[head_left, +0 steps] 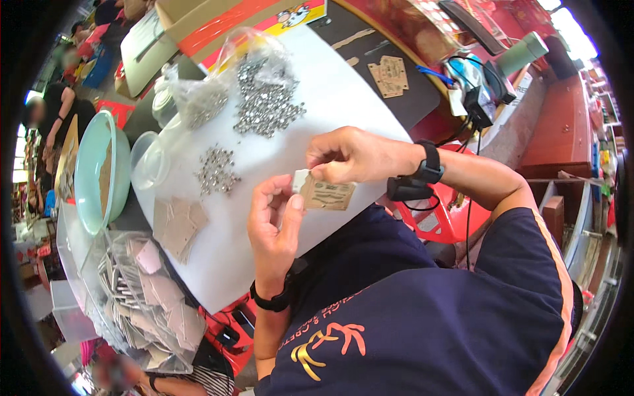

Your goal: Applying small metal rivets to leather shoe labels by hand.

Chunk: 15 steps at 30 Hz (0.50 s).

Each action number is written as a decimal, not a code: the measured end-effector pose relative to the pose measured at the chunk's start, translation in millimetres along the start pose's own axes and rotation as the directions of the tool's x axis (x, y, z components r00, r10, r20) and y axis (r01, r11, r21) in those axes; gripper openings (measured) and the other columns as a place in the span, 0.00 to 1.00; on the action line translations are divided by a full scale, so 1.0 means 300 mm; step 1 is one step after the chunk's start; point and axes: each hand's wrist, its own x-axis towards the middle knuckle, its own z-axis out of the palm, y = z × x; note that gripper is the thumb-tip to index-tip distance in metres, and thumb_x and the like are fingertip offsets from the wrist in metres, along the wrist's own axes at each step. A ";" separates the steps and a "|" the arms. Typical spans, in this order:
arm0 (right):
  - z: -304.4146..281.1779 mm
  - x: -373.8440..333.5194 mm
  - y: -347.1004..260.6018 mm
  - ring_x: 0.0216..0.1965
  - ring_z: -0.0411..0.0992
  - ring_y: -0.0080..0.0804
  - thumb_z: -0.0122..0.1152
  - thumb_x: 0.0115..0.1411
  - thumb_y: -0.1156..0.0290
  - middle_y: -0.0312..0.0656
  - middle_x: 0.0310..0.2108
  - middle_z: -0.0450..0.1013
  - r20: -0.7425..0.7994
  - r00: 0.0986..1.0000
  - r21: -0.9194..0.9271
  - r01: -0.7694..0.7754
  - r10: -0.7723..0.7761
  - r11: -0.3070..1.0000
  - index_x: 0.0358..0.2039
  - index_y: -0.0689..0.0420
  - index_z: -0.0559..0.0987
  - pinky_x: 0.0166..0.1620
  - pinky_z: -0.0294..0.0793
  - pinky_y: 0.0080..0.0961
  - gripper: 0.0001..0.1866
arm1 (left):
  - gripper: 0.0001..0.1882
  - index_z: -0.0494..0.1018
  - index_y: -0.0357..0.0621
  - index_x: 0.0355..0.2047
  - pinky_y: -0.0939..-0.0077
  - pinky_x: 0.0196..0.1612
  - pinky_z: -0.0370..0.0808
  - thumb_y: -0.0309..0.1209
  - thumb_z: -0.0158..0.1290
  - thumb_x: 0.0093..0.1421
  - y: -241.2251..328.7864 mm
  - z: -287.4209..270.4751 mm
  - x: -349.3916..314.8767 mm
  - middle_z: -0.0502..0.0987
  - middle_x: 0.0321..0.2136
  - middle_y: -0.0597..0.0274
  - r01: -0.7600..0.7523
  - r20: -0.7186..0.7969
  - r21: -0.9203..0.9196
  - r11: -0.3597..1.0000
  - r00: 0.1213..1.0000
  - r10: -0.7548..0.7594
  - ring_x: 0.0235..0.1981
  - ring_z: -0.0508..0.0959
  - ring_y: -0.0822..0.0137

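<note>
A small brown cardboard tag (328, 195) with dark print is held flat above the near edge of the white board (343, 99), pinched at its left end, where a little clear plastic bag (300, 178) meets it, slightly tilted, its right end free.

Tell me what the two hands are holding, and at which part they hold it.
Both hands hold one small brown card. The left hand and the right hand both pinch it at its left end, where a small white piece sits; the rest sticks out free.
</note>
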 end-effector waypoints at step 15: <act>-0.584 -0.289 0.113 0.32 0.73 0.28 0.56 0.59 0.58 0.40 0.28 0.76 -0.260 0.803 -0.450 -0.592 0.536 0.669 0.37 0.62 0.79 0.37 0.73 0.29 0.18 | 0.13 0.67 0.33 0.50 0.78 0.37 0.73 0.25 0.47 0.66 -0.019 -0.063 -0.012 0.73 0.31 0.62 0.023 -0.096 0.169 0.985 0.995 -0.007 0.31 0.74 0.74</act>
